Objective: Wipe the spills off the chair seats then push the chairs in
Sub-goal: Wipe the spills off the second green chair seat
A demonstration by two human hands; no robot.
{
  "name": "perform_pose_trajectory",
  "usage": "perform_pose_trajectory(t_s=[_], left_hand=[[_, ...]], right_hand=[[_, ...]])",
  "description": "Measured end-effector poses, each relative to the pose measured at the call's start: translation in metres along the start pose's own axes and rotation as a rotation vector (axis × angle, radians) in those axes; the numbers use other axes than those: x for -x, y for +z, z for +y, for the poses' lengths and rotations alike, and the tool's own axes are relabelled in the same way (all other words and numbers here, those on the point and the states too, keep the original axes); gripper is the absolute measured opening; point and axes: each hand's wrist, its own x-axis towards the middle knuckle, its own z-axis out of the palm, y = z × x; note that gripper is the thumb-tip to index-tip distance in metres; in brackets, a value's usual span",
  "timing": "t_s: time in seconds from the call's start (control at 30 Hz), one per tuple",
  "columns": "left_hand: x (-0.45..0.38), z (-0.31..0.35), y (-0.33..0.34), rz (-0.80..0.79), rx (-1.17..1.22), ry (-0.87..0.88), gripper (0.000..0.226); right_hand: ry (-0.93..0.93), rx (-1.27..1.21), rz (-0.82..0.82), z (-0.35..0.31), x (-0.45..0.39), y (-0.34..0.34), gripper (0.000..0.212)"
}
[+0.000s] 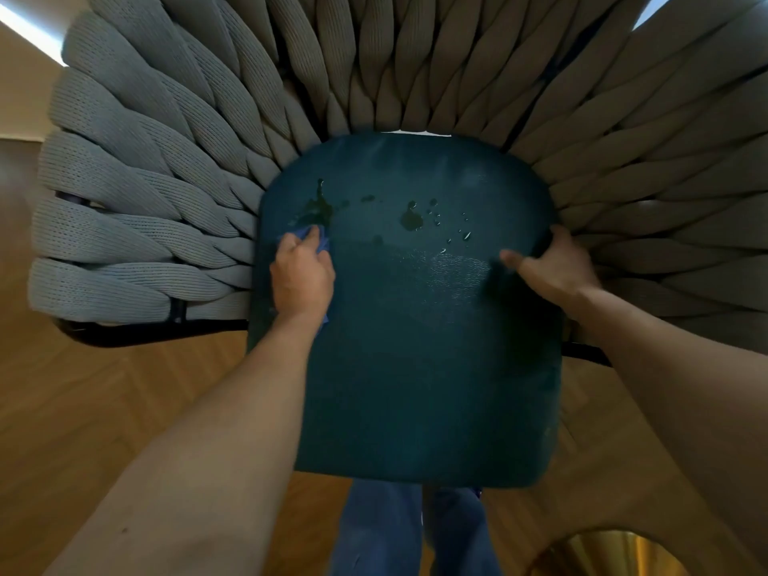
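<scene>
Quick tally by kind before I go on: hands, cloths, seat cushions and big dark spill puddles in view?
Hands: 2, left hand and right hand
Cloths: 1, blue cloth
Seat cushions: 1, teal cushion
Big dark puddles: 2, left puddle and middle puddle
Total: 6

Probably home: woven chair [166, 168], parquet [104, 409]

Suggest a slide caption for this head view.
Left hand wipes spills off teal seat with blue cloth; right hand steadies it.
</scene>
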Motion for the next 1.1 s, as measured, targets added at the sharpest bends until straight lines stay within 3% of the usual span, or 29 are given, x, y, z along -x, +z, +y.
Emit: perform_pose_trajectory(t_s=[0.07, 0.13, 0.27, 0.37, 0.53, 0.67, 0.77, 0.83, 0.9, 0.97, 1.1], left_hand=[[0.008, 0.023, 0.013, -0.009, 0.045, 0.011, 0.04], [0.016, 0.047, 0.026, -0.036, 0.076, 0.026, 0.04], [0.036, 0.102, 0.054, -0.134, 0.127, 0.072, 0.041], [0.053, 0.148, 0.072, -0.259, 0.108, 0.124, 0.043], [0.095, 0.217, 0.101, -0.414, 0.081, 0.359, 0.031], [0.109, 0.242, 0.103, -0.52, 0.174, 0.333, 0.03], [0.101, 0.234, 0.096, -0.535, 0.137, 0.385, 0.028], [0.089, 0.223, 0.09, -0.491, 0.01, 0.49, 0.029], [0.075, 0.209, 0.083, -0.43, -0.082, 0.537, 0.032], [0.061, 0.19, 0.075, -0.389, -0.136, 0.513, 0.036], [0.036, 0.144, 0.056, -0.333, -0.178, 0.443, 0.048]], right_hand=[[0.035, -0.122, 0.01, 0.0, 0.0, -0.008, 0.08], [0.079, -0.222, 0.01, 0.003, -0.002, -0.016, 0.083], [0.191, -0.378, -0.021, 0.022, -0.022, -0.022, 0.138], [0.212, -0.419, -0.069, 0.027, -0.024, -0.021, 0.15], [0.164, -0.472, -0.078, 0.027, -0.021, -0.019, 0.137], [0.152, -0.471, -0.058, 0.02, -0.018, -0.022, 0.11], [0.115, -0.358, -0.055, 0.017, -0.016, -0.021, 0.089], [0.079, -0.261, -0.022, 0.018, -0.017, -0.017, 0.068], [0.045, -0.151, 0.02, 0.018, -0.017, -0.013, 0.059], [0.024, -0.109, 0.038, 0.014, -0.016, -0.009, 0.063], [0.023, 0.023, 0.069, 0.007, -0.018, -0.001, 0.096]])
